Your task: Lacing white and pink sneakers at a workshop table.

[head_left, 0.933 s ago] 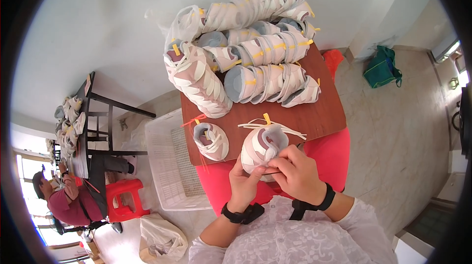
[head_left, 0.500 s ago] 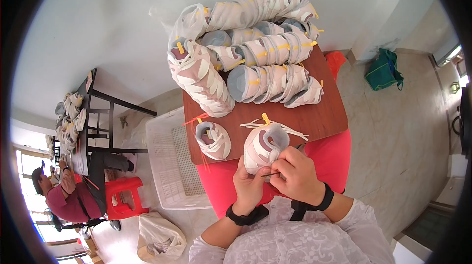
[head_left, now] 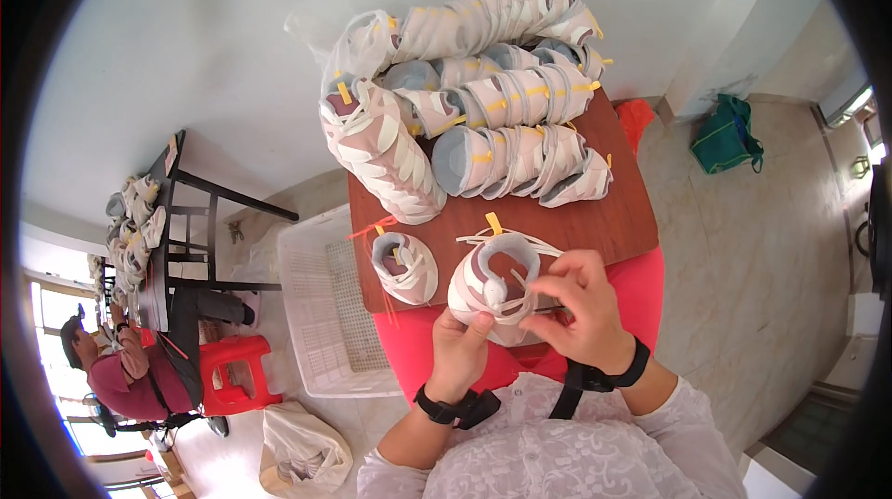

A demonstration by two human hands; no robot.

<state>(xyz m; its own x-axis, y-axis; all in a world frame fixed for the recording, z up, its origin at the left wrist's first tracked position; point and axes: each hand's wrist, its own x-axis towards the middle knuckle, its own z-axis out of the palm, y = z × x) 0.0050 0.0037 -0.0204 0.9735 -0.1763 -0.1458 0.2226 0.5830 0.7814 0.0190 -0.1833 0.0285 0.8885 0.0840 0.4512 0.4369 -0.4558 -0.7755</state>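
A pale pink and white shoe upper [head_left: 467, 287] with a yellow pull tab stands at the near edge of the brown table. My left hand [head_left: 462, 350] grips its lower front, the thumb pressed on the toe side. Beside its opening, my right hand [head_left: 585, 313] is closed with the fingertips at a white shoelace [head_left: 522, 287], which loops over the upper. A small dark thing shows under the right fingers; its kind is unclear. A similar shoe upper [head_left: 405, 269] with a red cord stands to the left, touched by neither hand.
Rows of nested shoe uppers [head_left: 520, 160] cover the far part of the table [head_left: 618, 211]. A white plastic crate [head_left: 302, 313] stands on the floor at left. Further left, a person [head_left: 139, 360] sits by another table near a red stool [head_left: 232, 374]. A green bag [head_left: 727, 135] lies at right.
My right hand has moved up and right from the front of the shoe upper to beside its opening. A lace loop now stands out there. The upper has tilted slightly.
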